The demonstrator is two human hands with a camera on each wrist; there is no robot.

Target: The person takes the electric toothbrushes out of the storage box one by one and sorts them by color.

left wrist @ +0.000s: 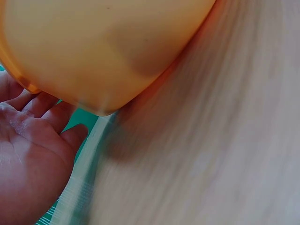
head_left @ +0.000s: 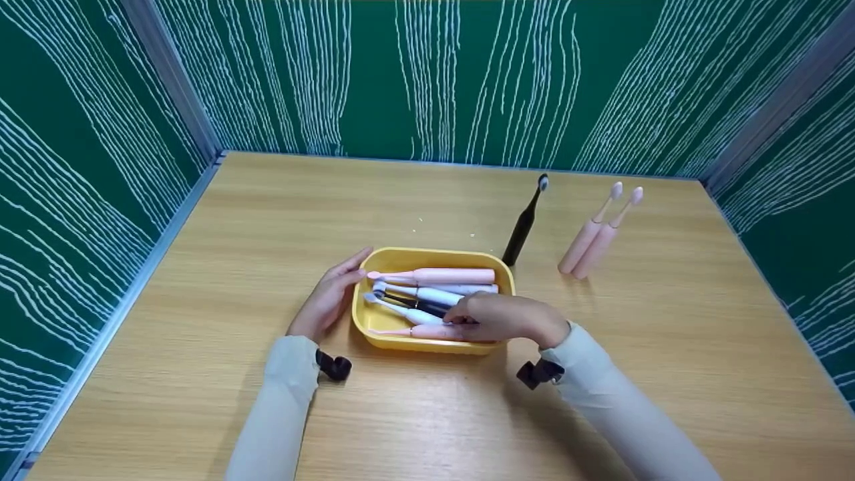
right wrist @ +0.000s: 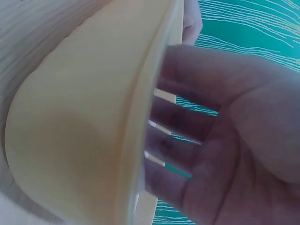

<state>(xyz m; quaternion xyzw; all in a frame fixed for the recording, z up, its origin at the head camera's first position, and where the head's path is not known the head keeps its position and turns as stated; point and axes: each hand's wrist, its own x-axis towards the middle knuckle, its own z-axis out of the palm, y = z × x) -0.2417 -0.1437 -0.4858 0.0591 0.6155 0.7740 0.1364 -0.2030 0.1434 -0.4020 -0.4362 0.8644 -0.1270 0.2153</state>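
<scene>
On the table (head_left: pixel 427 427), that yellow tub (head_left: pixel 427 345) looks like light, stiff plastic, so steady its rim. Left hand (head_left: pixel 326 302) lies fingers-out against it; right hand (head_left: pixel 501 317) dips inside, can't tell if it's pinching anything. Toothbrushes (head_left: pixel 454 275) in there: probably slick, grab fat handles.

The head view is bright, with soft glare on the table (head_left: pixel 427 407) at six o'clock. The left wrist view blurs at three o'clock; the right wrist view is somewhat hazy.
</scene>
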